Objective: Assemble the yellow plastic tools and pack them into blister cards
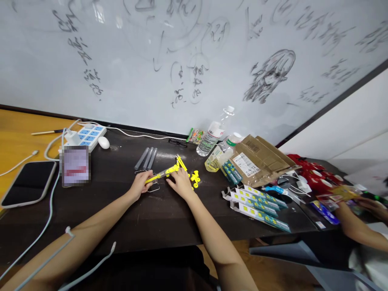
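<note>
My left hand (141, 184) is closed around the lower end of a thin yellow stick-like tool with a clear middle part (162, 173), which slants up to the right. At the tool's upper end is my right hand (180, 182), its fingers bent over yellow pieces; whether it grips them is hard to see. Yellow sticks (182, 162) lie just beyond its fingertips. Small round yellow parts (195, 178) sit to the right of that hand. Behind my left hand are several clear grey tubes (146, 158). Bent metal wires (154, 186) lie between and beside my hands.
Bottles (209, 139), a snack packet (195, 136) and a cardboard parcel (257, 157) stand along the whiteboard. Printed narrow boxes (260, 208) lie right. A power strip (91, 135), phone (28, 184) and cables are left. Another person's arm (360, 226) is far right.
</note>
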